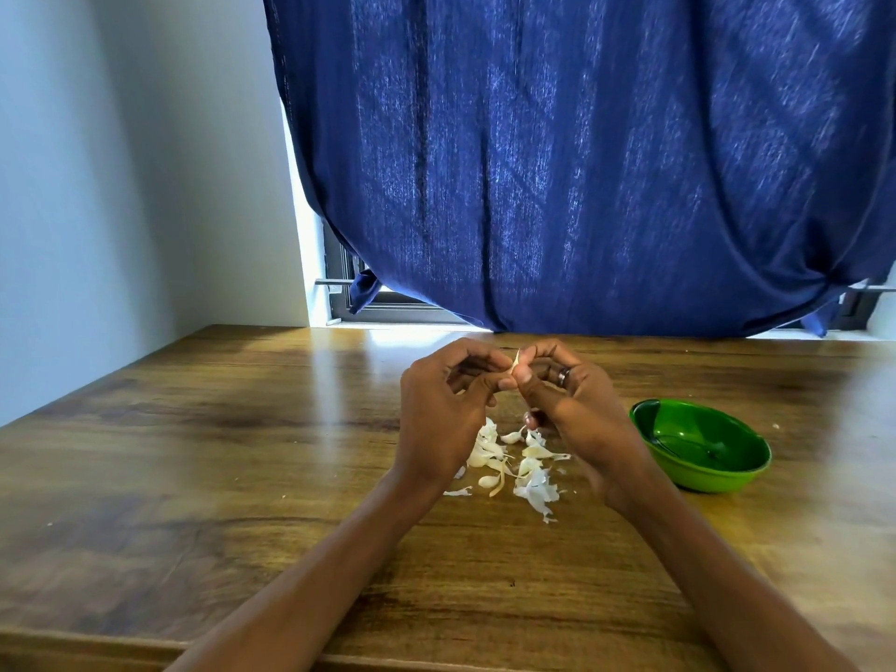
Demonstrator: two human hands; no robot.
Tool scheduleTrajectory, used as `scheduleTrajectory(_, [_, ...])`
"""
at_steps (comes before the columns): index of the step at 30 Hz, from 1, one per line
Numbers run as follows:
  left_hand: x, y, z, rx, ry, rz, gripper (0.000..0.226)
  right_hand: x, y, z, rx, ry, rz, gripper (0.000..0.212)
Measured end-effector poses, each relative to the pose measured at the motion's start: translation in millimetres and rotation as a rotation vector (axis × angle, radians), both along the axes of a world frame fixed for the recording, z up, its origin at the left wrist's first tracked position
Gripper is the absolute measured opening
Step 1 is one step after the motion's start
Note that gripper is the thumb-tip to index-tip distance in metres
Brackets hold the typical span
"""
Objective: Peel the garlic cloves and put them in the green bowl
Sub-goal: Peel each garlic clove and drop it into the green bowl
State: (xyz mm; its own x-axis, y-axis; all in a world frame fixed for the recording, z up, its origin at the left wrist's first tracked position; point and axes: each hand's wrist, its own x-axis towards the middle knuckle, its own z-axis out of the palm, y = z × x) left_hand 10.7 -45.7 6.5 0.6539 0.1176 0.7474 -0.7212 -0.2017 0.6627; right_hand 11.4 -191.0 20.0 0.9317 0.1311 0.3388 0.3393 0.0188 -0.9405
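Note:
Both hands are raised together above the wooden table (194, 453). My left hand (441, 409) and my right hand (572, 405) pinch a small pale garlic clove (517, 363) between their fingertips; most of the clove is hidden by the fingers. A ring sits on a finger of my right hand. Below the hands lies a pile of white garlic skins and cloves (514, 465) on the table. The green bowl (698, 443) stands to the right of the pile, close to my right wrist; it looks to hold nothing.
A dark blue curtain (582, 162) hangs behind the table's far edge over a window frame (388, 308). A pale wall (121, 162) borders the table on the left. The table's near edge runs along the bottom of the view.

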Motion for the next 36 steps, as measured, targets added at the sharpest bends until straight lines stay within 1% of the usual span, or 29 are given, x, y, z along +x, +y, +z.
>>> scheduleTrajectory(6, [1,2,1,0.024,-0.004,0.020,0.014,-2,-1,1,-0.028,-0.009,-0.047,0.011])
scheduleTrajectory(9, [0,4,1,0.046,-0.012,0.054,0.014,-4,-1,3,-0.044,-0.046,-0.086,0.009])
scheduleTrajectory(14, [1,5,0,0.156,-0.065,0.150,0.019,-4,0,3,-0.119,-0.131,-0.159,0.004])
scheduleTrajectory(19, [1,4,-2,0.272,-0.138,0.245,0.024,-1,1,1,-0.227,-0.178,-0.192,0.009])
scheduleTrajectory(22, [3,3,-3,0.297,-0.135,0.267,0.026,1,2,-1,-0.287,-0.202,-0.207,0.010])
scheduleTrajectory(25, [3,3,-2,0.304,-0.089,0.249,0.026,1,2,-1,-0.282,-0.221,-0.208,0.009])
scheduleTrajectory(28, [3,4,0,0.314,-0.034,0.202,0.020,2,1,-1,-0.282,-0.231,-0.211,0.010])
scheduleTrajectory(31, [2,4,5,0.184,0.107,0.062,0.015,4,-1,-2,-0.308,-0.272,-0.218,0.010])
scheduleTrajectory(34, [1,7,8,0.047,0.303,-0.069,0.015,4,-1,-2,-0.396,-0.346,-0.228,0.008])
scheduleTrajectory(36, [0,8,9,-0.016,0.395,-0.125,0.012,5,-1,-3,-0.462,-0.402,-0.246,0.006])
